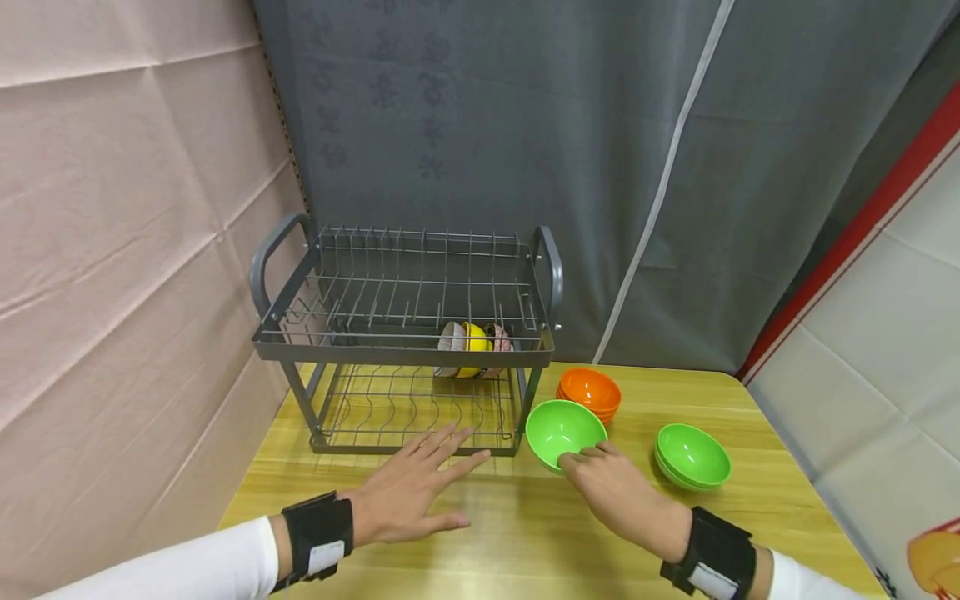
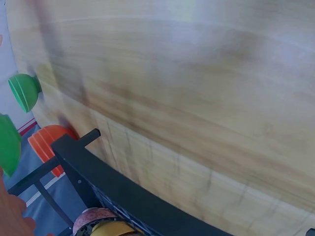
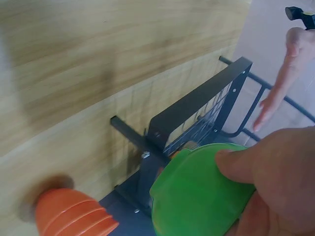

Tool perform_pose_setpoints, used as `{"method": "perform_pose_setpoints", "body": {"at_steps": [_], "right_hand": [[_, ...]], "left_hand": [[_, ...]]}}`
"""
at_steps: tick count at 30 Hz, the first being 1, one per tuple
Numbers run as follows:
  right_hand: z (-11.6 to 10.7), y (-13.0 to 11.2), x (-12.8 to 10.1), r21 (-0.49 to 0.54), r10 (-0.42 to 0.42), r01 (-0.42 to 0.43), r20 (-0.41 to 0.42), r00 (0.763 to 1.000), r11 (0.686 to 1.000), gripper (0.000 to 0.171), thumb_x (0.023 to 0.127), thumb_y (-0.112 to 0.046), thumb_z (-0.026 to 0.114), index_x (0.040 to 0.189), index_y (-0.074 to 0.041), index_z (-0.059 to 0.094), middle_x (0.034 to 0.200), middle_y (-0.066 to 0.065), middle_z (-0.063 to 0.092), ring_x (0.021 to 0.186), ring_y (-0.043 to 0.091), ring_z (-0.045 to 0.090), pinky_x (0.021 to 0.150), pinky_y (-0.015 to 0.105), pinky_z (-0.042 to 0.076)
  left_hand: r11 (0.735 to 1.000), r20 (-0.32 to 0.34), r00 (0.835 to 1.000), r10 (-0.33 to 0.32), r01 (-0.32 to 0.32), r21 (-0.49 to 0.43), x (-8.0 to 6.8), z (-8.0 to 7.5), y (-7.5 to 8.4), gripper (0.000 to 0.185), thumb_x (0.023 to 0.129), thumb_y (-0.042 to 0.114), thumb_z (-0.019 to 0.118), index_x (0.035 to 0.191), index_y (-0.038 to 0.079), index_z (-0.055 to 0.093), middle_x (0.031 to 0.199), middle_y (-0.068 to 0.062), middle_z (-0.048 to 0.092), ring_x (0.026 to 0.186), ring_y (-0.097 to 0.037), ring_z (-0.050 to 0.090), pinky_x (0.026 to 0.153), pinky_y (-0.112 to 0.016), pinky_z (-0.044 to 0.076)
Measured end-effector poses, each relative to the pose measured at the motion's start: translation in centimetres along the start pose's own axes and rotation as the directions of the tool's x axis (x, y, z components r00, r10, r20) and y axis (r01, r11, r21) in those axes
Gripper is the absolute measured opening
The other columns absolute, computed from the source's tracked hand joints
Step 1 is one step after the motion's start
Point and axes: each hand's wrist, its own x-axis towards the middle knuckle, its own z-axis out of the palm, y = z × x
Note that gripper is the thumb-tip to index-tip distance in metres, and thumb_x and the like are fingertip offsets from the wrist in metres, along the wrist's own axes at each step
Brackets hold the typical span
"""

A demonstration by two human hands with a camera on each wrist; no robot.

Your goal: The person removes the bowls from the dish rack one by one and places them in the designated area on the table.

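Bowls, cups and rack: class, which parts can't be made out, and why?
- Head view: cups, partly behind the rack's front bar.
- Head view: orange bowls, partly behind the held green bowl.
- Left wrist: rack, cut off by the bottom edge.
- Right wrist: orange bowls, cut off by the bottom edge.

I have a yellowish wood-grain table (image 1: 517,533) on my feed, with a dark two-tier dish rack (image 1: 405,357) standing at its far left. Just right of that I make out stacked orange bowls (image 1: 591,391); farther right and nearer, stacked green bowls (image 1: 693,457).
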Motion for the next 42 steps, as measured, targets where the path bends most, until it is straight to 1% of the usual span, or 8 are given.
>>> {"method": "perform_pose_setpoints", "body": {"at_steps": [5,9,14,20,26,31,37,42], "right_hand": [[0.2,1.3,-1.0,0.013,0.058,-0.059,0.043,0.997,0.998,0.034,0.077,0.004,0.074,0.075,-0.019,0.049,0.060,-0.012,0.045,0.058,0.005,0.046,0.059,0.025,0.037],[0.2,2.5,-1.8,-0.011,0.126,-0.126,0.080,0.989,0.992,0.035,0.078,0.006,0.072,0.076,-0.019,0.048,0.058,-0.012,0.039,0.058,0.005,0.047,0.058,0.026,0.037],[0.5,4.1,-2.4,-0.028,0.210,-0.208,0.107,0.972,0.978,0.026,0.081,0.006,0.070,0.083,-0.015,0.054,0.061,-0.006,0.054,0.062,0.014,0.060,0.058,0.032,0.044],[1.0,6.2,-3.8,-0.027,0.324,-0.324,0.187,0.927,0.946,0.013,0.089,-0.002,0.069,0.098,-0.008,0.062,0.069,0.002,0.065,0.064,0.023,0.066,0.058,0.039,0.051],[1.7,8.6,-5.6,0.018,0.369,-0.380,0.193,0.909,0.925,0.017,0.089,-0.002,0.069,0.104,-0.001,0.061,0.066,0.005,0.062,0.057,0.022,0.061,0.050,0.041,0.052],[2.2,10.4,-6.9,0.011,0.414,-0.424,0.198,0.889,0.906,0.021,0.090,-0.002,0.067,0.109,0.005,0.061,0.065,0.008,0.062,0.057,0.026,0.062,0.048,0.045,0.052],[3.1,11.9,-8.0,0.029,0.445,-0.470,0.276,0.852,0.882,0.016,0.096,-0.004,0.059,0.109,0.005,0.059,0.067,0.009,0.061,0.059,0.027,0.063,0.049,0.045,0.052],[4.0,12.6,-8.8,0.030,0.442,-0.477,0.326,0.836,0.879,0.020,0.096,-0.002,0.055,0.113,0.008,0.058,0.072,0.013,0.065,0.064,0.032,0.065,0.053,0.048,0.055]], "left_hand": [[1.000,-0.033,0.999,0.013,-0.013,0.001,0.6,-0.2,0.1,0.079,0.097,0.076,0.031,0.162,0.033,0.020,0.172,-0.005,0.010,0.157,-0.034,0.021,0.123,-0.059,0.028],[1.000,-0.013,1.000,0.026,-0.026,-0.004,1.0,-0.3,0.3,0.080,0.097,0.077,0.029,0.163,0.032,0.020,0.172,-0.006,0.008,0.157,-0.034,0.019,0.123,-0.060,0.026],[0.999,0.025,0.999,0.028,-0.028,-0.017,1.4,-0.5,0.6,0.079,0.097,0.076,0.030,0.163,0.036,0.015,0.172,-0.005,0.005,0.158,-0.032,0.016,0.125,-0.059,0.024],[0.999,0.042,0.999,0.033,-0.033,-0.010,1.7,-0.6,0.9,0.079,0.097,0.077,0.029,0.163,0.039,0.008,0.172,-0.003,0.002,0.159,-0.030,0.014,0.125,-0.057,0.024],[0.999,0.027,0.999,0.048,-0.048,0.004,2.0,-0.4,1.0,0.078,0.097,0.076,0.030,0.163,0.038,0.010,0.172,-0.003,0.003,0.159,-0.031,0.015,0.125,-0.057,0.026],[0.999,0.031,0.998,0.052,-0.052,-0.003,2.1,-0.4,1.0,0.078,0.097,0.076,0.029,0.163,0.039,0.009,0.172,-0.004,0.003,0.159,-0.031,0.015,0.124,-0.058,0.027],[0.999,0.044,0.998,0.050,-0.049,-0.016,2.1,-0.5,1.0,0.078,0.097,0.076,0.028,0.163,0.038,0.011,0.172,-0.004,0.003,0.159,-0.032,0.014,0.124,-0.059,0.026],[0.999,0.048,0.998,0.050,-0.050,-0.008,2.1,-0.5,1.0,0.078,0.097,0.077,0.027,0.163,0.038,0.011,0.172,-0.003,0.002,0.159,-0.031,0.014,0.124,-0.059,0.026]]}}
